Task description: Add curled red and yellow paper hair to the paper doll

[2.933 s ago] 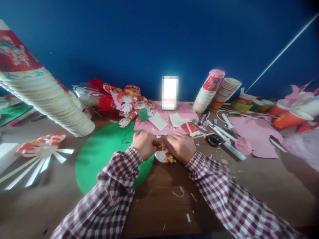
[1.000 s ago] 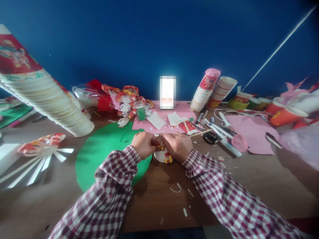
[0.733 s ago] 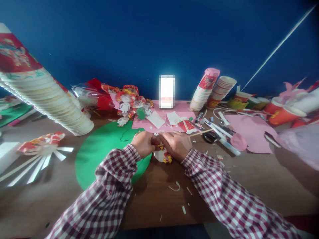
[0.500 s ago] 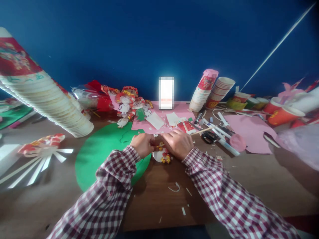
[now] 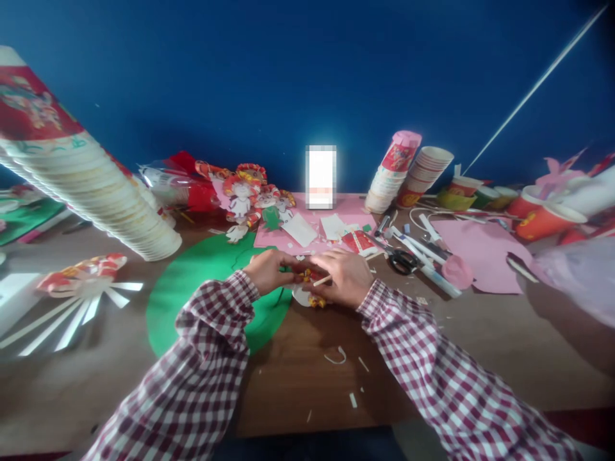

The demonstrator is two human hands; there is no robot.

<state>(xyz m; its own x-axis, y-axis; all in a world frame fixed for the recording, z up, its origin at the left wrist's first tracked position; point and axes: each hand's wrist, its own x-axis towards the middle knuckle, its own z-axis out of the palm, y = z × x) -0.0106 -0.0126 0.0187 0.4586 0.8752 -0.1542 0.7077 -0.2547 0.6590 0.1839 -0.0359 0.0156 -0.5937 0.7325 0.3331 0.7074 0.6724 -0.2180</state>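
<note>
Two hands over a small paper cutout. The cutout, a white rounded piece (image 5: 302,296) with red-and-yellow trim (image 5: 318,301), lies on the tabletop (image 5: 283,384) between the hands, just beside the green paper circle (image 5: 206,301); its upper part is hidden beneath the fingers. The left hand (image 5: 273,272) reaches in from the circle's side, its fingers extended and held close together, the tips near the trim; whether they grip anything cannot be told. The fingers of the right hand (image 5: 346,278) are bent over the cutout and closed around a thin wooden stick (image 5: 322,280), whose pale end points toward the left hand.

Handling notes, by judgement: the left fingertips serve best pressed lightly at the cutout's margin, so that it cannot slide or turn. The stick is best held low, near its working end, and applied with short, gentle strokes, since thin paper probably creases under a hard push. Keeping the fingers off the trim would leave the contact point visible. Loose white scraps (image 5: 353,400) and the scissors (image 5: 402,261) lie apart from the cutout and merit no attention here.
</note>
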